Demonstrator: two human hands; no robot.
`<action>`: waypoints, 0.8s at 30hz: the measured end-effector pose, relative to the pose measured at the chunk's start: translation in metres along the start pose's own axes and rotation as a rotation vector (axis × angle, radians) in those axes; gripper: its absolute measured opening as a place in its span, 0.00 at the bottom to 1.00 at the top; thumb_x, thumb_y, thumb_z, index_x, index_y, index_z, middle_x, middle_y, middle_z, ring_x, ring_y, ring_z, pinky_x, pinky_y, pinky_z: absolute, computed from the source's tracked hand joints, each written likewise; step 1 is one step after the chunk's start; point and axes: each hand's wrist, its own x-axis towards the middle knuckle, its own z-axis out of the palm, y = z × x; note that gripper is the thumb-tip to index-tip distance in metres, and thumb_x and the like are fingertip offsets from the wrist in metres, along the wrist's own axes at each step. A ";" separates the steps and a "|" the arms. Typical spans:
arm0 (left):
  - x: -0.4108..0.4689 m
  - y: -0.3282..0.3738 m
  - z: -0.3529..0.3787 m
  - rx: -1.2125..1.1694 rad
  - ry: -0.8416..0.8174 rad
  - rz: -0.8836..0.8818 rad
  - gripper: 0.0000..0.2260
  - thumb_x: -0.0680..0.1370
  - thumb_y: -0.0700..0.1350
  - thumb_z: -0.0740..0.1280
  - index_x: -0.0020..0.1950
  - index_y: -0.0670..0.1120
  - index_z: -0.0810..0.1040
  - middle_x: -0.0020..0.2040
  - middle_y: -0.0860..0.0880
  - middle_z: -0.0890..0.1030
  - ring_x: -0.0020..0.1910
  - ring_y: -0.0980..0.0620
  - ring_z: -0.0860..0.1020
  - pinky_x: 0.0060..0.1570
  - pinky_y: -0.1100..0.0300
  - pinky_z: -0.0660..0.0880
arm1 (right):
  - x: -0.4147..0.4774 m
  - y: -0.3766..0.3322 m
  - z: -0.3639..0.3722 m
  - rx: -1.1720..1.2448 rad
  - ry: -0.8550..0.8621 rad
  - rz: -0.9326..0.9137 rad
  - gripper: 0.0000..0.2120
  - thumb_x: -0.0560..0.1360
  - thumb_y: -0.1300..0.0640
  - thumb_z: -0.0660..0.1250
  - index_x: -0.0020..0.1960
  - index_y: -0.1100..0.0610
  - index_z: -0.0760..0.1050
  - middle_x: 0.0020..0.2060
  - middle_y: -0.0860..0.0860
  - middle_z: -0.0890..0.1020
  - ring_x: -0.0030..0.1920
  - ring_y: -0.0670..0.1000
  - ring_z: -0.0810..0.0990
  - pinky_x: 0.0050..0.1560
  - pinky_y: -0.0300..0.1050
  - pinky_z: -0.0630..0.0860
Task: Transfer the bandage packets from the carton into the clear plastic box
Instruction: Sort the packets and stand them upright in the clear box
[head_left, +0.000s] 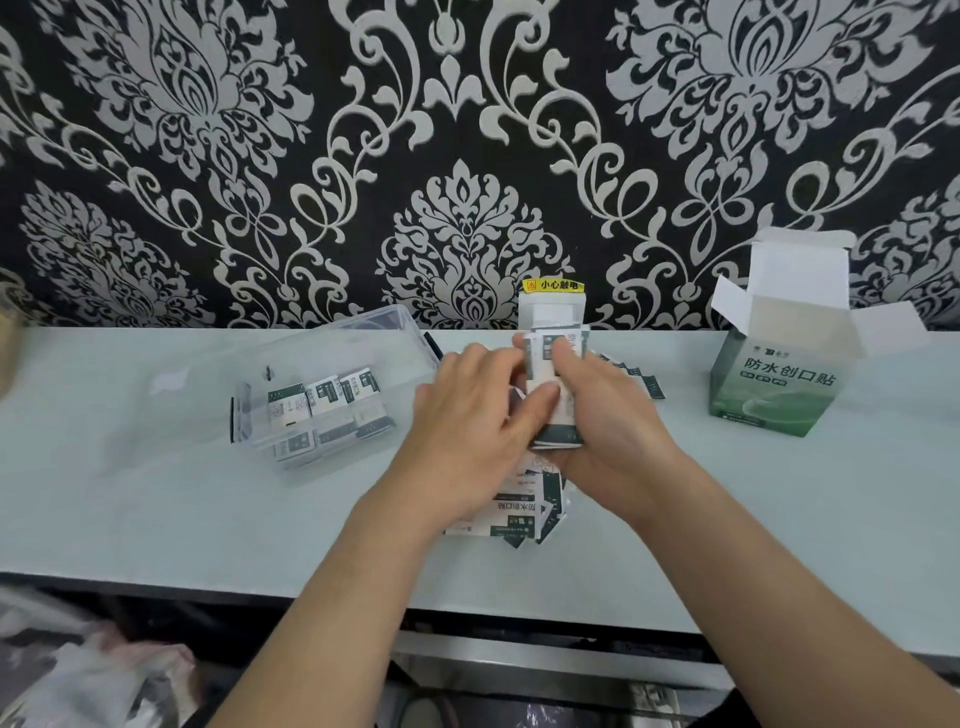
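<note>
Both hands meet at the table's middle around an upright stack of white-and-green bandage packets (555, 410). My right hand (602, 415) grips the stack from the right and below, thumb on top. My left hand (467, 415) holds its left side, thumb across the front. Loose packets (524, 512) lie in a heap under my wrists, and a few more (644, 382) lie behind my right hand. The clear plastic box (260, 415) stands to the left with several packets (324, 400) inside. The green carton (769, 384) stands at the right, flaps open.
The box's clear lid (384, 332) leans open behind it. A white wall fitting with a yellow warning label (553, 299) sits at the table's back edge behind my hands. Patterned wallpaper backs the pale table (156, 509). Plastic bags (78, 670) lie below the front edge at the left.
</note>
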 end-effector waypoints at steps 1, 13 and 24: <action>-0.002 -0.004 -0.006 -0.027 -0.012 0.008 0.15 0.77 0.60 0.59 0.60 0.55 0.70 0.51 0.56 0.70 0.55 0.55 0.66 0.55 0.56 0.66 | 0.001 -0.003 -0.003 -0.017 0.028 -0.017 0.15 0.84 0.53 0.54 0.59 0.59 0.76 0.45 0.58 0.86 0.40 0.54 0.85 0.38 0.47 0.81; -0.017 -0.029 -0.008 0.275 -0.526 -0.020 0.23 0.68 0.52 0.77 0.60 0.58 0.74 0.54 0.58 0.72 0.59 0.54 0.66 0.62 0.51 0.66 | 0.010 -0.008 -0.023 -0.351 0.087 0.064 0.12 0.81 0.55 0.58 0.54 0.60 0.77 0.27 0.51 0.71 0.24 0.48 0.65 0.24 0.39 0.62; -0.019 -0.035 -0.026 -0.211 -0.340 -0.244 0.03 0.71 0.46 0.75 0.44 0.50 0.84 0.35 0.54 0.82 0.34 0.56 0.78 0.35 0.64 0.73 | 0.013 -0.005 -0.028 -0.506 -0.001 0.043 0.13 0.80 0.50 0.61 0.52 0.59 0.78 0.28 0.50 0.69 0.27 0.48 0.62 0.27 0.40 0.60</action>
